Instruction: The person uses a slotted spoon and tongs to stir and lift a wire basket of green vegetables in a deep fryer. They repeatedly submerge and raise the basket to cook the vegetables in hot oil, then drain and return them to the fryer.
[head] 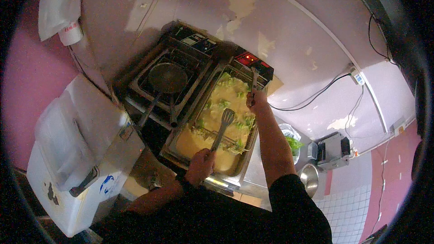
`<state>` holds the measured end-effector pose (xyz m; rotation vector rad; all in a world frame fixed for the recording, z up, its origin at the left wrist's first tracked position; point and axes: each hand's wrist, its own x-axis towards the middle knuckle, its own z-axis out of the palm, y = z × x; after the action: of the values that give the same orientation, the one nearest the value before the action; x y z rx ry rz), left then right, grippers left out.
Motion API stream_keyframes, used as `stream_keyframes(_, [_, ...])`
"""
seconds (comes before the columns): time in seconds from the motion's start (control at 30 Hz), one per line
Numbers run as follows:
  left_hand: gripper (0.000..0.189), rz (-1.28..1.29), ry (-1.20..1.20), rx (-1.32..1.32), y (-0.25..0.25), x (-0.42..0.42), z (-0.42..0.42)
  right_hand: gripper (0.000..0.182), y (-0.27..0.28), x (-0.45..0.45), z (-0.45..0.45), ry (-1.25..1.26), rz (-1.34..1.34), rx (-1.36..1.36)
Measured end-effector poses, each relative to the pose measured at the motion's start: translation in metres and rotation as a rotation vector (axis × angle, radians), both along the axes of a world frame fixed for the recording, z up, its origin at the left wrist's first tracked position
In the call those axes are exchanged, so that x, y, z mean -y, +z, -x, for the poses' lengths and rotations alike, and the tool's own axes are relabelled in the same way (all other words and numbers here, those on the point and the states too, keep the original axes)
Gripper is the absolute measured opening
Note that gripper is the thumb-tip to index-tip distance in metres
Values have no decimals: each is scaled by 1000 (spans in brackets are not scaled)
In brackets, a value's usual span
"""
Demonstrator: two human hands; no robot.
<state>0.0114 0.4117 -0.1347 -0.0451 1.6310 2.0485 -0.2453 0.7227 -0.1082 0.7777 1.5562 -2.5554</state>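
Note:
An electric deep fryer (245, 166) with lit red indicators stands before me, its basin filled with pale, foamy oil. Green leafy pieces, seemingly coated in batter (223, 103), float in the basket area. My left hand (201, 166) grips the handle of a slotted metal utensil (228, 117), whose head is over the food. At the basin's right side, my right hand (257, 100) is closed around a dark handle with a metal end (255, 74) pointing up towards the control panel; whether this is a tool or the basket's handle, I cannot tell.
Left of the fryer is a second fryer unit (135, 81) with a round strainer (168, 77) on it. A white chest (112, 183) stands at lower left. To the right are a bag of greens (294, 144), a metal bowl (309, 178) and a metal appliance (334, 152).

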Motion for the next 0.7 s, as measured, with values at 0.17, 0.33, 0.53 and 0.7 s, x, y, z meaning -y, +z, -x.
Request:
stream_keyframes(0.17, [35, 51, -31, -136, -6, -11, 4, 27, -12, -36, 11, -60, -213, -128])
stream_keyframes(0.33, [28, 238, -37, -228, -5, 1, 3, 31, 2, 4, 12, -100, -231, -74])
stream_keyframes(0.53, [34, 363, 80, -591, -38, -7, 4, 31, -13, -28, 20, 8, -148, -83])
stream_keyframes(0.7, [34, 198, 75, -387, -48, -10, 2, 31, -7, -23, 17, 21, -55, 31])
